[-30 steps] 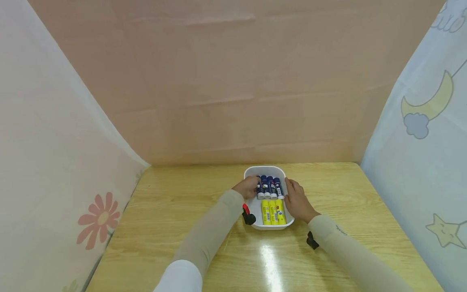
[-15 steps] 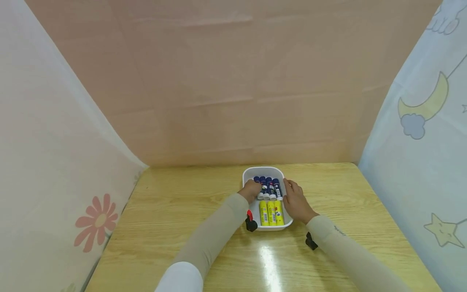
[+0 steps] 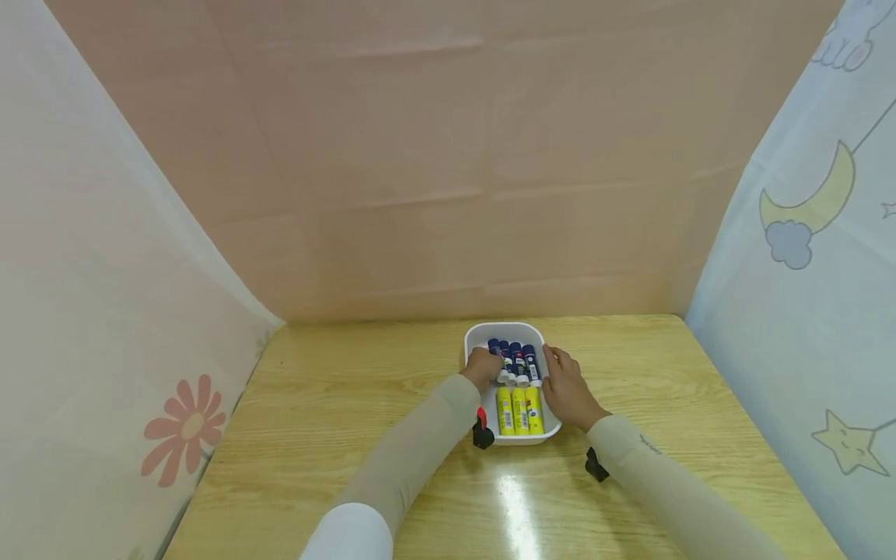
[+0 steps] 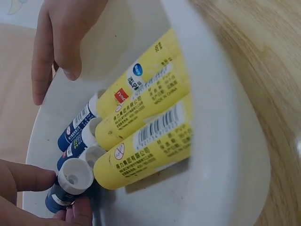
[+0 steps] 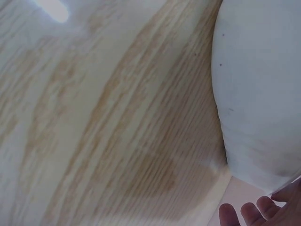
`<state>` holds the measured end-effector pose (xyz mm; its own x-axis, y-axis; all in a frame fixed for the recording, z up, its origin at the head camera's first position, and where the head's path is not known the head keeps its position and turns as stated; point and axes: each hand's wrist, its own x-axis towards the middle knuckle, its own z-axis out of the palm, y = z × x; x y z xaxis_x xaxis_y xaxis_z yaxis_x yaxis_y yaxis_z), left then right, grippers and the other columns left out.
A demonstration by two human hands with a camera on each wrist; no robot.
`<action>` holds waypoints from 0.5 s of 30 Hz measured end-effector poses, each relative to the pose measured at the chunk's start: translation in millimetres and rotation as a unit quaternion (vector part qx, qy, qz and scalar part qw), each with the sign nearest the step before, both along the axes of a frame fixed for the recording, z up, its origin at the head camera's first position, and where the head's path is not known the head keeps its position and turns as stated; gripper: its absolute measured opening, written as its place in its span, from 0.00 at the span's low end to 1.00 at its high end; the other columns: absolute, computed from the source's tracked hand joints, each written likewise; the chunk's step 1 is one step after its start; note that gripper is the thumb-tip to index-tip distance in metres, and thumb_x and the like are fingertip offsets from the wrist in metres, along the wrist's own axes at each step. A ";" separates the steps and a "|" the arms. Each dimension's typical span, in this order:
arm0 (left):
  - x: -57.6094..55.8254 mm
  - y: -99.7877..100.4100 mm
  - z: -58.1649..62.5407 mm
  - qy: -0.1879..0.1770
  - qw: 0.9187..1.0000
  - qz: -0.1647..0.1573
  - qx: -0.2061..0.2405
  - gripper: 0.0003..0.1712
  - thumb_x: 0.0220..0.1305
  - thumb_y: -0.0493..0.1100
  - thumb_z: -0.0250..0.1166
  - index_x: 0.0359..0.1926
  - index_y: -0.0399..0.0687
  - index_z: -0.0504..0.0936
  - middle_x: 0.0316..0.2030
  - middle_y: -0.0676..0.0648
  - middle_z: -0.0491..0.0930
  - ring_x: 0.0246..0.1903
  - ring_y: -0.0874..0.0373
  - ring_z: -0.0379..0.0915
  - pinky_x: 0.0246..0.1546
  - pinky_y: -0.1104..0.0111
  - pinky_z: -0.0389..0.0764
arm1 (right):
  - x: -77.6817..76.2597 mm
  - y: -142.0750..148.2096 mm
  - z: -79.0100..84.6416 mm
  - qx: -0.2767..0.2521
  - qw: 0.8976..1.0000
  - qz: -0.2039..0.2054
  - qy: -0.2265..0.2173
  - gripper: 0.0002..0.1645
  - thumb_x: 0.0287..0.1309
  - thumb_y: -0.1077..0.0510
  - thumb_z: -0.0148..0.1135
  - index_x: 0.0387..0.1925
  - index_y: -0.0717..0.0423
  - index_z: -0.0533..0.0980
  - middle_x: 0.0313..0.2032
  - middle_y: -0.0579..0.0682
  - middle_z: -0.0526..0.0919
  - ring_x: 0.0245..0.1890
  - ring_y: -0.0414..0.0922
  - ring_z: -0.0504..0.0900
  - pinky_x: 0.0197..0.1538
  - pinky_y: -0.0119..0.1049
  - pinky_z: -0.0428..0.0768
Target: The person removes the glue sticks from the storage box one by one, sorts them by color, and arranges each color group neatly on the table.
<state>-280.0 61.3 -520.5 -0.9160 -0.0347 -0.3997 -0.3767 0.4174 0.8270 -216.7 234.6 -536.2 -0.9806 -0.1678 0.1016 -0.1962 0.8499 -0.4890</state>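
Observation:
A white plastic basket [image 3: 470, 336] holds a row of dark blue glue sticks [image 3: 518, 359] at its far end. Three yellow glue sticks [image 3: 519, 412] lie side by side nearer the person. My left hand [image 3: 481, 367] reaches over the left rim and pinches the leftmost blue glue stick [image 4: 75, 177] between thumb and fingers, its white end facing the left wrist camera. At the right rim, my right hand [image 3: 568, 395] holds the basket, thumb over the inside and fingers outside the wall. Much of the pinched stick is hidden in the head view.
The basket stands on a wood-grain table [image 3: 350, 389]. A pinkish-brown cloth [image 3: 448, 194] hangs behind it, with patterned white cloths [image 3: 805, 327] at both sides. Black wrist cameras [image 3: 483, 435] sit close to the basket's near end.
My left hand has shifted right and farther into the basket, and the leftmost blue glue stick now leans with its near end against its neighbour. The right hand stays on the rim.

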 end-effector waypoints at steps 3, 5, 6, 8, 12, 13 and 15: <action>0.6 -1.1 0.9 0.003 1.000 0.001 0.004 0.14 0.59 0.33 0.58 0.45 0.28 0.76 0.33 0.43 0.75 0.34 0.52 0.72 0.38 0.63 0.78 | -0.6 -0.2 -0.7 -0.003 1.000 -0.001 -0.001 0.38 0.69 0.62 0.45 0.75 0.64 0.45 0.70 0.66 0.50 0.68 0.63 0.52 0.67 0.62 0.58; 1.4 -1.7 1.0 0.006 1.000 0.000 0.010 0.13 0.58 0.32 0.59 0.44 0.28 0.77 0.33 0.43 0.75 0.34 0.51 0.72 0.37 0.64 0.78 | -0.7 0.6 -1.8 -0.004 1.000 0.000 -0.001 0.38 0.69 0.62 0.45 0.75 0.64 0.45 0.70 0.66 0.50 0.67 0.64 0.53 0.66 0.62 0.58; 1.7 -1.8 1.1 0.006 1.000 -0.001 0.013 0.13 0.58 0.32 0.59 0.44 0.28 0.77 0.33 0.43 0.75 0.35 0.51 0.72 0.37 0.64 0.78 | -0.7 0.9 -2.2 -0.004 1.000 0.000 0.000 0.38 0.69 0.62 0.45 0.75 0.64 0.45 0.70 0.66 0.50 0.67 0.64 0.53 0.66 0.62 0.59; 2.1 -2.4 1.3 0.007 1.000 -0.004 0.019 0.13 0.58 0.32 0.59 0.43 0.28 0.77 0.33 0.43 0.75 0.35 0.51 0.72 0.37 0.64 0.78 | -0.6 1.4 -3.4 -0.005 1.000 0.000 0.001 0.38 0.69 0.62 0.45 0.75 0.64 0.45 0.70 0.66 0.50 0.67 0.64 0.53 0.66 0.62 0.59; 1.5 -3.0 0.7 -0.001 0.999 -0.006 0.033 0.13 0.59 0.33 0.60 0.43 0.29 0.77 0.34 0.42 0.76 0.35 0.51 0.73 0.39 0.62 0.79 | -0.7 1.8 -4.8 -0.010 1.000 0.004 0.007 0.38 0.69 0.62 0.46 0.75 0.65 0.45 0.69 0.67 0.51 0.67 0.64 0.55 0.66 0.62 0.60; 1.3 -3.0 0.6 -0.004 0.999 -0.007 0.035 0.13 0.59 0.34 0.61 0.44 0.29 0.77 0.34 0.42 0.76 0.35 0.51 0.74 0.40 0.61 0.79 | -0.7 1.8 -4.9 -0.011 1.000 0.004 0.007 0.38 0.69 0.62 0.46 0.75 0.65 0.44 0.69 0.67 0.51 0.67 0.64 0.55 0.66 0.61 0.60; 0.8 -2.7 0.5 -0.012 0.999 -0.005 0.041 0.15 0.60 0.35 0.61 0.46 0.29 0.77 0.35 0.42 0.77 0.36 0.51 0.74 0.43 0.60 0.79 | -0.7 1.7 -4.8 -0.013 1.000 0.007 0.006 0.38 0.69 0.62 0.45 0.75 0.65 0.44 0.68 0.68 0.52 0.67 0.65 0.57 0.66 0.61 0.60</action>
